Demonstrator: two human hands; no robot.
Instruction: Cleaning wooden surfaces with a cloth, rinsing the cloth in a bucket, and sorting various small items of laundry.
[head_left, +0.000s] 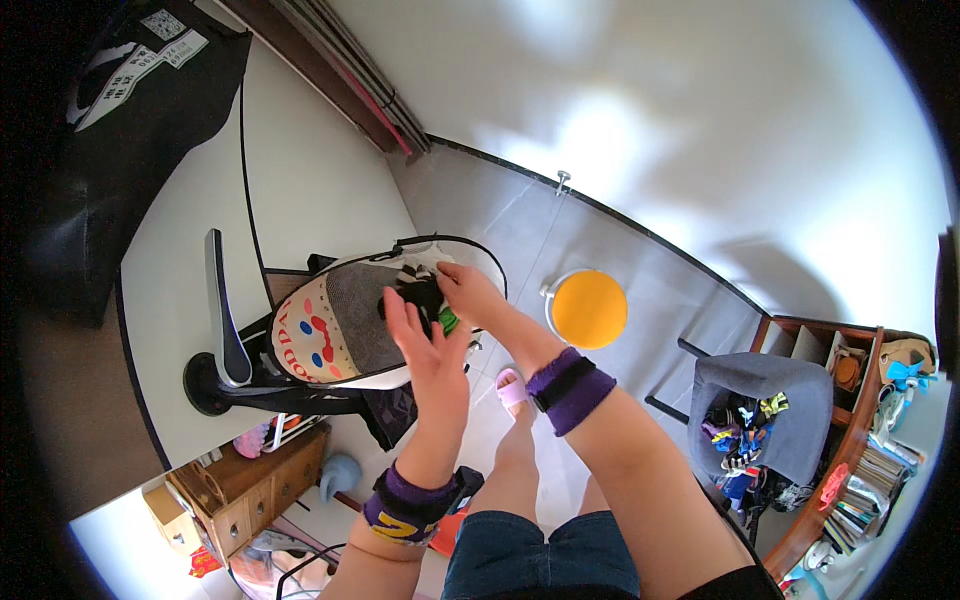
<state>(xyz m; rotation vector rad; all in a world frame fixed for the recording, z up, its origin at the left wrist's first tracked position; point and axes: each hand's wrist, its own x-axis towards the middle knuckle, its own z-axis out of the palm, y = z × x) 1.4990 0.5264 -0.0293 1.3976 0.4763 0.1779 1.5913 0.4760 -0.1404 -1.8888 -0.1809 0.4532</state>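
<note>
My left hand (428, 365) is raised with its fingers stretched out, near a dark bundle of cloth. My right hand (472, 296) is just beyond it, with thumb and fingers closed at the edge of the same black, white and green cloth (424, 290), perhaps socks. Beneath both hands is an oval, black-rimmed holder (487, 250). Inside it lie a dark grey cloth (362, 305) and a cream cloth with a red and blue cartoon print (312, 325). Each of my wrists wears a purple band; part of the bundle is hidden behind my left fingers.
A long door handle (228, 310) stands left of the holder. On the tiled floor are a yellow-topped round stool (589, 309) and a pink slipper (510, 388). To the right, a grey chair (765, 375) bears piled colourful cloth, beside a wooden shelf (850, 430).
</note>
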